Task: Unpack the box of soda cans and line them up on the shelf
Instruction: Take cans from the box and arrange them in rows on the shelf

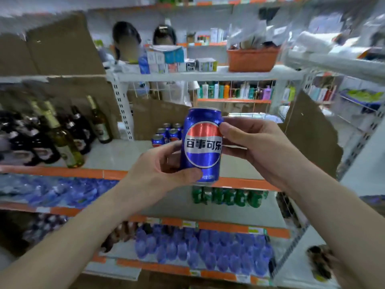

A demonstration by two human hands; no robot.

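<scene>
A blue soda can (pixel 203 144) with a red, white and blue round logo stands upright in the air in front of the shelf (pixel 116 155). My left hand (pixel 164 165) grips its lower left side, thumb across the bottom front. My right hand (pixel 256 142) holds its upper right side with the fingertips. Several more blue cans (pixel 166 134) stand grouped at the back of the same shelf, behind the held one. The box is not in view.
Wine bottles (pixel 62 132) fill the shelf's left part. Brown cardboard sheets (pixel 312 132) line the back and right side. Green bottles (pixel 227 197) and blue water bottles (pixel 204 249) sit on lower shelves. Two people stand behind the upper shelf, near an orange basket (pixel 252 59).
</scene>
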